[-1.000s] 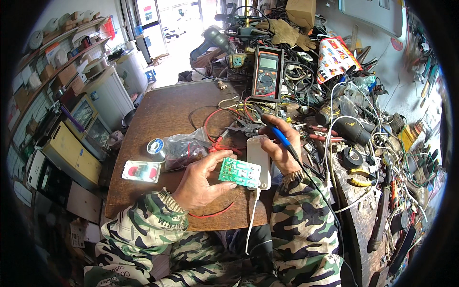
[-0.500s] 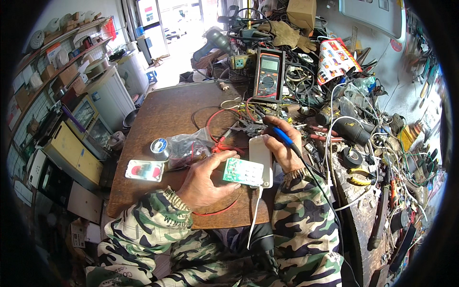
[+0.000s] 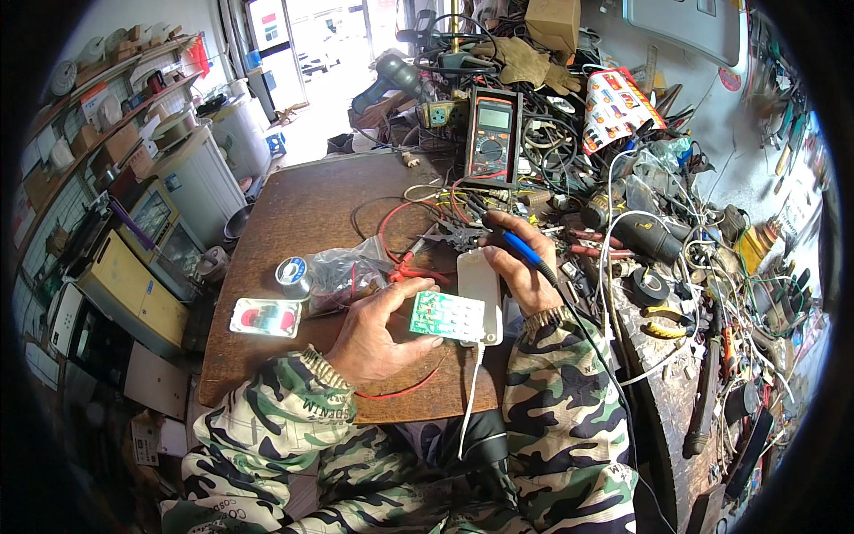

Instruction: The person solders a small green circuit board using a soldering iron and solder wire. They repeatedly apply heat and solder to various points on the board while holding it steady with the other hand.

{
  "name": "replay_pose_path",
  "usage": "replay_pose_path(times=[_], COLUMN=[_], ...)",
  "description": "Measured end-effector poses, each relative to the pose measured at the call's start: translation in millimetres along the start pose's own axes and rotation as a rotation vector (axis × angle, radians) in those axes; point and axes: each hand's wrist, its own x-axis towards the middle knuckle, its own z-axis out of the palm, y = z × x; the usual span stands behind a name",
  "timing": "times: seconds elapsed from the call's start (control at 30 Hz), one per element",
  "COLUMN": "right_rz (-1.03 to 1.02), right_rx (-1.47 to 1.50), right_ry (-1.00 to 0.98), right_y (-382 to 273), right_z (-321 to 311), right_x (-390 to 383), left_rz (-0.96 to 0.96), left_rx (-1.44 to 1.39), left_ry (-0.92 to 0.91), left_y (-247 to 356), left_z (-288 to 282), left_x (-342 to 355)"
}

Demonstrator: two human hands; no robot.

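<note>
Left hand (image 3: 378, 334) curled around the left edge of a small green circuit board (image 3: 447, 316), fingers pinching it just above the near part of the brown wooden bench (image 3: 302, 214). Board lying against the near end of a white plastic case (image 3: 480, 289), a white cable trailing from it toward the near edge. Right hand (image 3: 520, 267) closed on a blue-handled soldering iron (image 3: 520, 249), tip pointing far and left, just beyond the white case; black cord running off to the near right. Left of the board: a clear plastic bag (image 3: 342, 276), a solder spool (image 3: 292, 276) and a white tray with red parts (image 3: 265, 317). Red wires (image 3: 400, 258) looped across the bench centre. Far side: a multimeter (image 3: 492, 133) standing amid tangled cables. Right side crowded with tools and a roll of black tape (image 3: 649, 287)
</note>
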Motion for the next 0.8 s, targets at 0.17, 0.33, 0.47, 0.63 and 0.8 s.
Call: replay_pose_path(times=[0.17,0.33,0.47,0.63,0.8], right_rz=[0.011,-0.001,0.017,0.01,-0.002], right_rx=[0.019,0.045,0.014,0.026,0.003], right_ry=[0.0,0.0,-0.005,-0.008,-0.015], right_y=[1.0,3.2,-1.9,-0.1,-0.3], right_z=[0.3,-0.6,0.4,0.3,-0.4], right_x=[-0.2,0.0,-0.2,0.2,-0.4], left_rz=[0.008,0.015,0.007,0.003,0.049], left_rx=[0.015,0.034,0.011,0.026,0.037], left_ry=[-0.006,-0.014,-0.007,-0.005,0.002], left_y=[-0.2,0.0,-0.5,1.1,1.7], left_z=[-0.6,-0.8,-0.4,-1.4,-3.4], left_x=[0.1,1.5,-0.1,-0.1,1.7])
